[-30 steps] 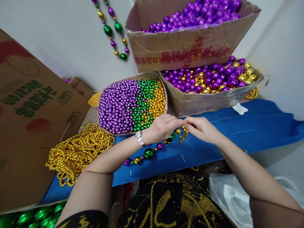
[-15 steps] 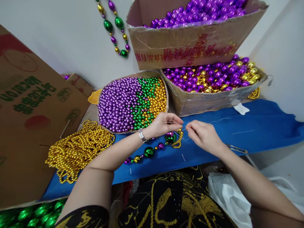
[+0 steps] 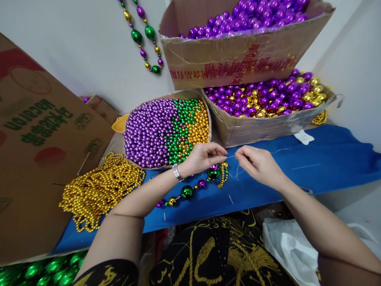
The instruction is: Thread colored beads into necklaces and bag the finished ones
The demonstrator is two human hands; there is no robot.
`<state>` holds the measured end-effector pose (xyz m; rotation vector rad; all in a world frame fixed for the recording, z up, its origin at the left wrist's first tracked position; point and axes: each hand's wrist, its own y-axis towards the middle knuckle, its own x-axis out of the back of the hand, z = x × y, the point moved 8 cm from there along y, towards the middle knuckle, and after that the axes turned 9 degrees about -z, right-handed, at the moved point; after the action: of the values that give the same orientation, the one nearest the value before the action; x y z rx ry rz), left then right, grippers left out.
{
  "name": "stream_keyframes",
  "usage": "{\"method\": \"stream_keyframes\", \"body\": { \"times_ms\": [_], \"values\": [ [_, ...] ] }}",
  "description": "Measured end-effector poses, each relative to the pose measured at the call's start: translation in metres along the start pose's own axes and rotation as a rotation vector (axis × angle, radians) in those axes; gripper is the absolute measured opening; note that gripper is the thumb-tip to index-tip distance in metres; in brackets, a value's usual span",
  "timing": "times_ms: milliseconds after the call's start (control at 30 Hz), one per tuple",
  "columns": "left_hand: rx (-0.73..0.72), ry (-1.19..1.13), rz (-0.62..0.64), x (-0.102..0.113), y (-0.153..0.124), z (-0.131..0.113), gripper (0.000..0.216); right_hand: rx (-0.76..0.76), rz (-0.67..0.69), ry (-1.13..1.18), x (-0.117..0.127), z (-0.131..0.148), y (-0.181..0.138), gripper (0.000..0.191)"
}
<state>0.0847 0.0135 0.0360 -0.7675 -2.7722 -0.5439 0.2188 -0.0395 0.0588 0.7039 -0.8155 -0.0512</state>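
A thin pale thread (image 3: 231, 157) runs between my two hands above the blue cloth (image 3: 268, 202). My left hand (image 3: 205, 158), with a metal watch on its wrist, has the thread between thumb and fingers. Thumb and forefinger of my right hand (image 3: 258, 163) are closed on the same thread, and a loose loop of it hangs below. Under my left hand lies a bead string (image 3: 187, 192) of purple, green and gold balls. A short piece of gold bead chain (image 3: 222, 178) hangs or lies beside its end; I cannot tell whether they are joined.
Behind my hands stands a box of small purple, green and gold beads (image 3: 149, 131). Larger purple and gold beads fill a carton (image 3: 253, 131), with another carton (image 3: 238, 59) above it. Gold bead chains (image 3: 101, 190) are heaped left, beside a tall carton (image 3: 35, 167).
My right hand has moved slightly right, widening the gap between the hands, so more thread shows. My left hand stays almost in place. The view has shifted a little.
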Motion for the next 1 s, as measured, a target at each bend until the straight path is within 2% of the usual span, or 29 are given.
{"method": "stream_keyframes", "body": {
  "times_ms": [100,267,333,467,533,633,733,767,867,933,1000],
  "values": [
    [-0.038,0.203,0.111,-0.007,0.001,0.001,0.015,-0.026,0.002,0.005,-0.004,-0.006,-0.001,0.020],
    [-0.054,0.390,0.107,-0.006,0.006,0.006,0.015,-0.074,0.012,-0.002,-0.011,-0.015,-0.002,0.022],
    [-0.018,0.308,0.113,-0.008,0.008,0.010,0.015,-0.060,0.000,-0.021,-0.013,-0.011,-0.005,0.023],
    [0.172,-0.083,0.140,-0.012,0.008,0.022,0.014,0.011,-0.014,-0.071,-0.023,0.006,-0.022,0.025],
    [0.182,-0.141,0.131,-0.011,0.006,0.019,0.013,0.021,0.016,-0.043,-0.030,0.008,-0.030,0.026],
    [0.016,-0.013,0.149,-0.010,0.003,-0.002,0.010,-0.093,0.036,0.115,-0.036,-0.009,-0.029,0.027],
    [-0.327,0.271,0.190,-0.013,-0.003,-0.035,0.012,-0.278,0.018,0.370,-0.042,-0.037,-0.017,0.035],
    [-0.448,0.374,0.203,-0.015,-0.006,-0.042,0.016,-0.308,0.070,0.481,-0.050,-0.042,-0.014,0.037],
    [-0.734,0.620,0.229,-0.019,-0.015,-0.050,0.028,-0.364,0.343,0.823,-0.080,-0.041,-0.015,0.043],
    [-0.853,0.698,0.203,-0.019,-0.020,-0.048,0.033,-0.434,0.452,0.976,-0.093,-0.037,-0.020,0.043],
    [-0.915,0.707,0.152,-0.017,-0.023,-0.044,0.035,-0.469,0.478,1.067,-0.097,-0.032,-0.023,0.040]
  ]
}}
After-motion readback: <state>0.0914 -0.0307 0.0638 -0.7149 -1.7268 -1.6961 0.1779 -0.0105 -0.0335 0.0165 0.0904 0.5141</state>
